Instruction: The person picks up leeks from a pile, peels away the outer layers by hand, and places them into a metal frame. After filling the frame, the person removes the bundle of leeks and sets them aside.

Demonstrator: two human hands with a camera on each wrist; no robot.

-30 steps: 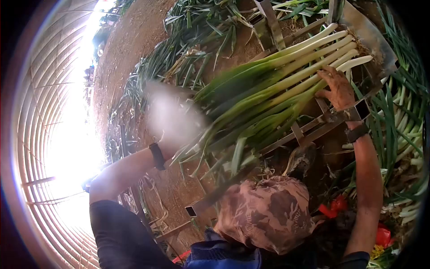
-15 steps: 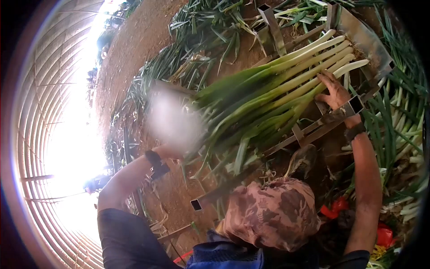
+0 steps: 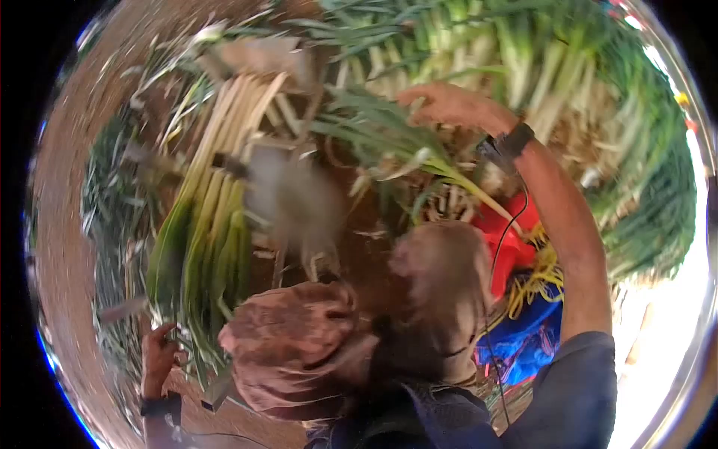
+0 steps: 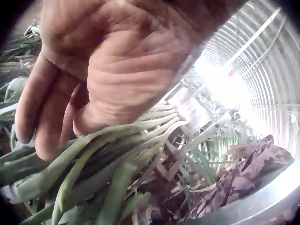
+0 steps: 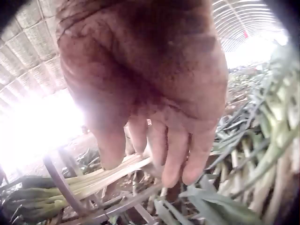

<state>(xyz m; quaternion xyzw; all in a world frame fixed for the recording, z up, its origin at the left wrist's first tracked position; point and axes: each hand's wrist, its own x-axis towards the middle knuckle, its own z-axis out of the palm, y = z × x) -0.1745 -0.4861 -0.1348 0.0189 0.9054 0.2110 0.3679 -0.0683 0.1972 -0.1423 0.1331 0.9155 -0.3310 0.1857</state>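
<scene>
A bunch of long green onions (image 3: 202, 217) lies in a metal frame, white stalks at the far end and green leaves toward the person. My left hand (image 3: 158, 355) is beside the leaf ends, and in the left wrist view its relaxed fingers (image 4: 49, 112) overlap the leaves. Over loose green onion leaves (image 3: 374, 120) reaches my right hand (image 3: 449, 105), holding nothing visible. Its fingers (image 5: 176, 154) hang down fairly straight in the right wrist view. A single onion stalk (image 3: 479, 191) slants below that hand.
A big heap of green onions (image 3: 553, 67) spreads across the back right. Covered knees (image 3: 292, 352) rise near the frame. Red plastic (image 3: 512, 239) and yellow ties (image 3: 538, 280) lie beside a blue cloth (image 3: 523, 340). A pale blur covers part of the head view's middle.
The head view has swung right. My right hand has left the white stalks of the bunch and moved over to the heap side. My left hand remains around the leaf ends.
</scene>
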